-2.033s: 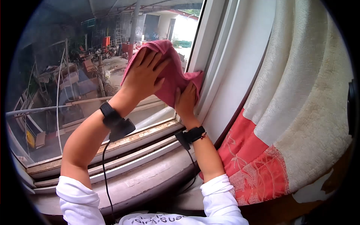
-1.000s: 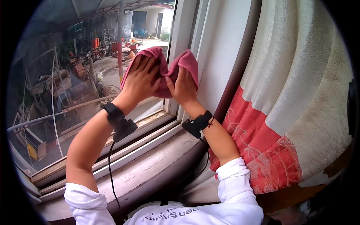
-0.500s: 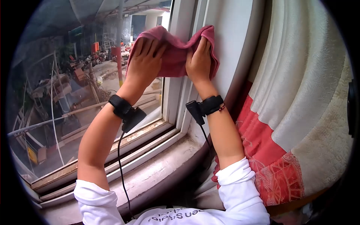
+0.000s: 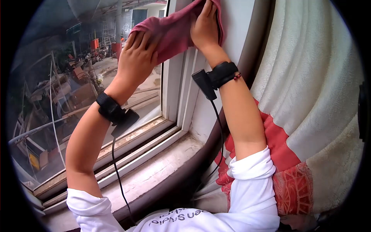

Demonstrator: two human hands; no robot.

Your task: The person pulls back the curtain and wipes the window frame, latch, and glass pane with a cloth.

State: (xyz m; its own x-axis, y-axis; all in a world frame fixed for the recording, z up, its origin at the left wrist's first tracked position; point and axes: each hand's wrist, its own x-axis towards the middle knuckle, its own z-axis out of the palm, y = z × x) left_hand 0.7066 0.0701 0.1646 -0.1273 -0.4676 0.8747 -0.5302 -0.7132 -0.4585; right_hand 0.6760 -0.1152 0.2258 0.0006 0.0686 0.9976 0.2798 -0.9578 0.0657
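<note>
A pink cloth (image 4: 176,33) is stretched between my two hands, across the glass edge and the white window frame (image 4: 174,92). My left hand (image 4: 137,58) lies on the cloth's left part over the window glass (image 4: 91,85), its fingers bent over the fabric. Higher up and to the right, my right hand (image 4: 205,29) grips the cloth's right end beside the frame, fingers pointing up. Each wrist carries a black strap with a small black device and a cable.
A pale window sill (image 4: 162,166) and sliding tracks run below my arms. On the right hangs a cream and red curtain (image 4: 309,96), close to my right forearm. Beyond the glass are a ladder, planks and piled objects in a yard.
Both hands have moved up with the cloth. My right hand rose further and shifted right over the last two seconds, and the cloth is now stretched wider between them.
</note>
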